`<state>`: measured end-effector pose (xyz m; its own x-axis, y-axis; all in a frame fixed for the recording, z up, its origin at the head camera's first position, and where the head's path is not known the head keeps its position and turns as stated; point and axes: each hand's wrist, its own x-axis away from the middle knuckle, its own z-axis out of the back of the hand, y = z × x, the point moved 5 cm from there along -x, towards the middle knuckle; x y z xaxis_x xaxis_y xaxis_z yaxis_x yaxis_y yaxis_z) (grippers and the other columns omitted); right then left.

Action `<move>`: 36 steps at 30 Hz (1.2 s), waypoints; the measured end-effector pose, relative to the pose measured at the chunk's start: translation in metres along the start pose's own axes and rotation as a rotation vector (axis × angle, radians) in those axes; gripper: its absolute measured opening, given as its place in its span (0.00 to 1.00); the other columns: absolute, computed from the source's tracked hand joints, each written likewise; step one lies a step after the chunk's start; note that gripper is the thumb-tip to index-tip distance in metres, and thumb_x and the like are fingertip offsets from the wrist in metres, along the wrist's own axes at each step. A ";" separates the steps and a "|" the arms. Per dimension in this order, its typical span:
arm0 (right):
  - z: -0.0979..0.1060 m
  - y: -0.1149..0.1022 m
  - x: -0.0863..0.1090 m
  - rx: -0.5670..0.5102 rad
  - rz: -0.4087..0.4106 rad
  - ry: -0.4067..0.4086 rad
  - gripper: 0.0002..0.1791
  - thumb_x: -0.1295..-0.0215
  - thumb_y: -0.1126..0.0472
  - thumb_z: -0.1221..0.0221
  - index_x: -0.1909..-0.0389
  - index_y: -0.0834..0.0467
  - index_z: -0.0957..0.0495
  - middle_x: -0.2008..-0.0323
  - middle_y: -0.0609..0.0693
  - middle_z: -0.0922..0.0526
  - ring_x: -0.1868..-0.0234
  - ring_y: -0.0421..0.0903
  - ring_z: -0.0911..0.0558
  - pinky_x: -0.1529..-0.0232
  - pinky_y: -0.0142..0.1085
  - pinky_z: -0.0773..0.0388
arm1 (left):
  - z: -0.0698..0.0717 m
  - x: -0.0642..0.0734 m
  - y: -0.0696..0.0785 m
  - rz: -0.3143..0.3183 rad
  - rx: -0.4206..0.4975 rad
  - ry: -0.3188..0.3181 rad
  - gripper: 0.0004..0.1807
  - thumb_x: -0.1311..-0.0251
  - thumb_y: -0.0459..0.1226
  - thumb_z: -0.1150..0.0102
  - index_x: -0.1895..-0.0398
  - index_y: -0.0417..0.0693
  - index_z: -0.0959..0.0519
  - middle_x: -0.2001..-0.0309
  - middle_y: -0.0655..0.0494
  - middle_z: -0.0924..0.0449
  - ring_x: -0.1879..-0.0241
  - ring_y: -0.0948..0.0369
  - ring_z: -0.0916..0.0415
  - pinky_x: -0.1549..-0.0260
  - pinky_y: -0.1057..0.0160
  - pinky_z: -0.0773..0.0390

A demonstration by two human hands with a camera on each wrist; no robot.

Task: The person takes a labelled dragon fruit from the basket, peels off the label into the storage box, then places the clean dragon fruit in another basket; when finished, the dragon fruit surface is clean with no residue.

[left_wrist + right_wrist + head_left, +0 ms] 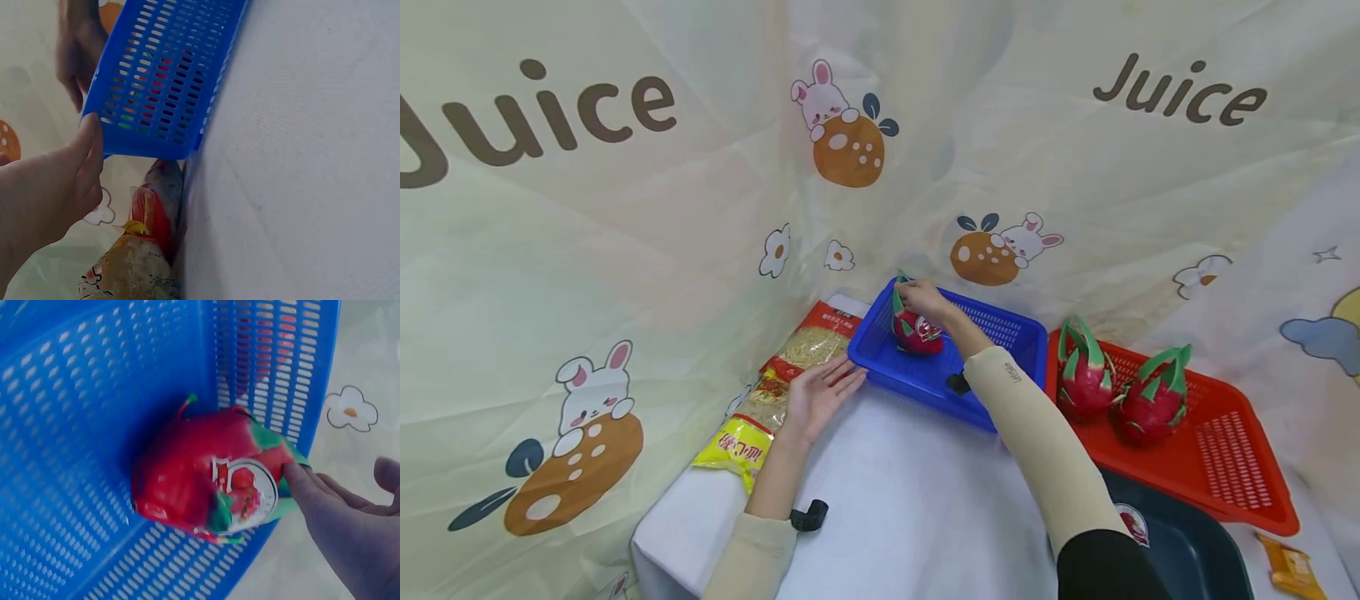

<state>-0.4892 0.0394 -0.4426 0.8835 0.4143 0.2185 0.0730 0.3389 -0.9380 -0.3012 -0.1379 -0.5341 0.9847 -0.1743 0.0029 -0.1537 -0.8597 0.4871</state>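
Note:
A red dragon fruit (917, 335) with green leaf tips and a round label sits in the left end of a blue plastic basket (917, 390). My right hand (921, 300) reaches over the basket and touches the fruit's leafy end. In the right wrist view its fingers (306, 490) lie extended against the leaves, with the thumb held apart. At the basket's near left corner is my left hand (818, 398), palm up, straight fingers touching the rim. The left wrist view shows the fingertips (91, 125) against the basket's end wall.
An orange-red basket (1232, 450) on the right holds two dragon fruits (1150, 400). Before it stands a dark basin (1195, 550), with a small orange packet (1291, 568) beside it. Bags of dry food (767, 400) lie left of the blue basket. A printed curtain (700, 250) hangs close behind.

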 end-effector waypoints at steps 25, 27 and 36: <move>0.029 0.008 0.037 0.301 -0.011 0.266 0.16 0.30 0.64 0.34 0.44 0.63 0.14 0.34 0.60 0.21 0.41 0.56 0.21 0.46 0.47 0.19 | -0.001 0.000 -0.001 -0.006 -0.015 -0.019 0.31 0.18 0.38 0.68 0.21 0.26 0.50 0.21 0.29 0.51 0.23 0.34 0.47 0.22 0.43 0.49; 0.036 0.010 0.041 0.264 -0.006 0.300 0.16 0.29 0.64 0.35 0.42 0.63 0.15 0.33 0.59 0.22 0.42 0.56 0.21 0.48 0.46 0.20 | -0.001 0.000 -0.001 -0.006 -0.010 -0.010 0.31 0.19 0.38 0.68 0.21 0.26 0.49 0.21 0.29 0.51 0.23 0.34 0.46 0.22 0.43 0.48; 0.061 0.016 0.068 -0.079 -0.022 0.325 0.21 0.25 0.67 0.39 0.36 0.70 0.24 0.36 0.65 0.22 0.35 0.60 0.20 0.39 0.51 0.19 | 0.002 0.001 -0.002 -0.011 -0.007 -0.003 0.32 0.19 0.39 0.66 0.20 0.27 0.49 0.21 0.30 0.50 0.23 0.35 0.46 0.22 0.43 0.48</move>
<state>-0.4557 0.1243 -0.4262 0.9817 0.1126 0.1538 0.1182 0.2734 -0.9546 -0.3000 -0.1374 -0.5363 0.9860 -0.1665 -0.0045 -0.1426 -0.8581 0.4932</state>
